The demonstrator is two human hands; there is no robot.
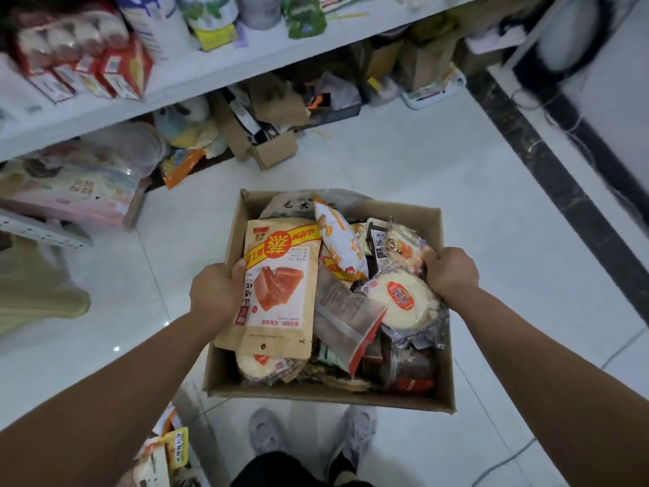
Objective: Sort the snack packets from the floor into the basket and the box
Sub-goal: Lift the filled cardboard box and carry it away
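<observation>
A brown cardboard box [445, 363] hangs above the white floor, heaped with several snack packets. My left hand [215, 292] grips its left wall, thumb against a tall beige packet with an orange picture [281, 297]. My right hand [451, 270] grips the right wall beside round rice-cracker packs [404, 300]. An orange-and-white packet [340, 240] lies on top near the far side. No basket is in sight.
White shelves [217, 75] with boxed goods run along the left and back. Cardboard scraps and small boxes [270, 149] lie under the shelf. More packets [168, 451] sit at my lower left. My shoes [309, 437] stand below the box. A dark floor strip [562, 177] runs along the right.
</observation>
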